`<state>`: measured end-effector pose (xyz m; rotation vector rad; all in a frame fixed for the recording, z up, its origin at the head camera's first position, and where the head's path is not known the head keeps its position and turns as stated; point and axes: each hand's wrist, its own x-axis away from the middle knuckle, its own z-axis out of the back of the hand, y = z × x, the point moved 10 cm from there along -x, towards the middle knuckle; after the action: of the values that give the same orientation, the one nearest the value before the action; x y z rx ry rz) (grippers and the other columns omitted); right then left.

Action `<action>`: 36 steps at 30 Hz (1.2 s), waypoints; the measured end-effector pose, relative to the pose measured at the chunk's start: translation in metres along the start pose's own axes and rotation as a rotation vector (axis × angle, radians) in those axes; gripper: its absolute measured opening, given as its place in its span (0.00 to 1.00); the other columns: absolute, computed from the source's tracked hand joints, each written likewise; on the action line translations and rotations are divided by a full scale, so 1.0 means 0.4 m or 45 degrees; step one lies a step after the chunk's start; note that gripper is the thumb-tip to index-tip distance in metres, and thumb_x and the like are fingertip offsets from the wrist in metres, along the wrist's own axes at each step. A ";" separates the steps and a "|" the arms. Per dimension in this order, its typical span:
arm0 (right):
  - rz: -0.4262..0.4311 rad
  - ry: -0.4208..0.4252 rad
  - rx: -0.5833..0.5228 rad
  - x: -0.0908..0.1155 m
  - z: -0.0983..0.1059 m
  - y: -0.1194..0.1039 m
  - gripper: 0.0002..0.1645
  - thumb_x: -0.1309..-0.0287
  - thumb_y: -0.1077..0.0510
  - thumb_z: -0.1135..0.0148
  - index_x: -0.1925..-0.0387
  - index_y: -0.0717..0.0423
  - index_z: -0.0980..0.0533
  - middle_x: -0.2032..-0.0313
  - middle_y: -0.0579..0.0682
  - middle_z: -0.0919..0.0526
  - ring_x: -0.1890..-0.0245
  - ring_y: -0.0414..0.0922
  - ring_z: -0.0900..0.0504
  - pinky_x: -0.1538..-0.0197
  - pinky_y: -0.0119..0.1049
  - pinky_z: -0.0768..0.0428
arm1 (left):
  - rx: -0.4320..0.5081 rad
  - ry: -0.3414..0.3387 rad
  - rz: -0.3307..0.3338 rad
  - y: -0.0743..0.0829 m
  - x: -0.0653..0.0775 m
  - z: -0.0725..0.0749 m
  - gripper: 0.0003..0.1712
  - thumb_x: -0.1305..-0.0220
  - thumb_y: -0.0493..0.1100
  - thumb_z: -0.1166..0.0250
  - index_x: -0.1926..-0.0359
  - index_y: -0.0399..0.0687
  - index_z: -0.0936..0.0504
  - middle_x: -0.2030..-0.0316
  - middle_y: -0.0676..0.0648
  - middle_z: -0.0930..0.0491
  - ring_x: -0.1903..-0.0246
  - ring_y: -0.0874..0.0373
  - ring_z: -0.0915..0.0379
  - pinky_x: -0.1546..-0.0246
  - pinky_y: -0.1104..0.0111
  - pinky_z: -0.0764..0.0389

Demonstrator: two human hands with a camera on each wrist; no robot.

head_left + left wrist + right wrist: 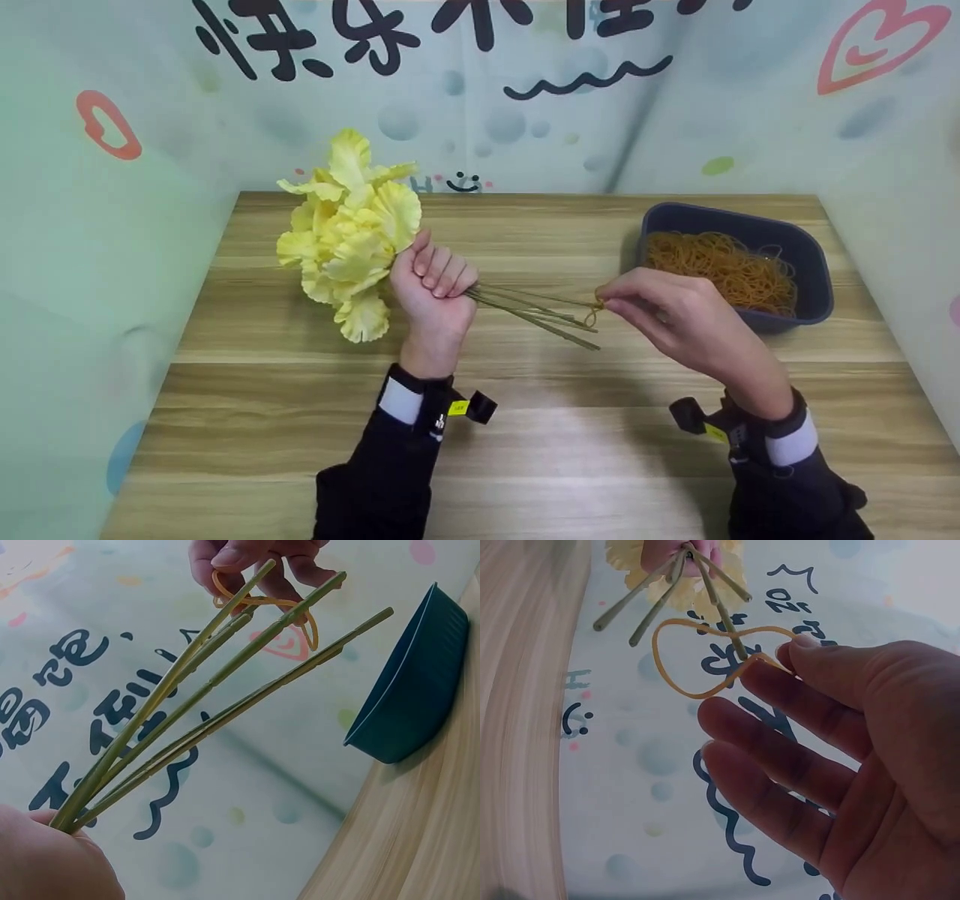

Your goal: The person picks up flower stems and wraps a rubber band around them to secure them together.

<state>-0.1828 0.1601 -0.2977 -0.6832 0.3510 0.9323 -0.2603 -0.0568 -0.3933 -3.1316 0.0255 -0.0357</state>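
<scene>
My left hand [436,289] grips a bunch of yellow artificial flowers [352,232] by the stems, just below the blooms. The green stems [532,311] stick out to the right of the fist and fan apart at their ends. With thumb and index finger, my right hand [675,319] pinches an orange rubber band [682,690] right at the stem tips. In the right wrist view the band hangs as a twisted loop beside one stem end, and the other fingers [772,742] are spread loosely. The left wrist view has the band overlapping several stems.
A dark blue plastic basket [814,289] stands at the back right of the wooden table [540,450], with a heap of rubber bands [720,262] in it. A printed backdrop [487,112] rises along the table's back edge and both sides.
</scene>
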 end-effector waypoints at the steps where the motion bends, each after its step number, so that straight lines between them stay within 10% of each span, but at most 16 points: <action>1: -0.001 -0.002 -0.001 0.000 -0.001 0.001 0.13 0.40 0.69 0.32 0.56 0.54 0.16 0.60 0.43 0.12 0.66 0.36 0.16 0.64 0.24 0.23 | 0.000 0.001 0.001 -0.001 0.000 0.000 0.32 0.23 0.42 0.60 0.91 0.52 0.39 0.96 0.55 0.42 0.93 0.66 0.57 0.89 0.76 0.54; 36: 0.087 -0.045 -0.010 -0.015 -0.074 -0.028 0.12 0.38 0.67 0.32 0.55 0.52 0.17 0.58 0.42 0.13 0.62 0.37 0.15 0.59 0.28 0.19 | -0.052 0.013 0.035 -0.035 0.012 -0.002 0.32 0.23 0.42 0.60 0.91 0.52 0.39 0.96 0.56 0.42 0.93 0.66 0.58 0.90 0.76 0.54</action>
<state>-0.1765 0.1318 -0.3117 -0.6648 0.3416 1.0101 -0.2553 -0.0429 -0.3923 -3.1717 0.0706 -0.0511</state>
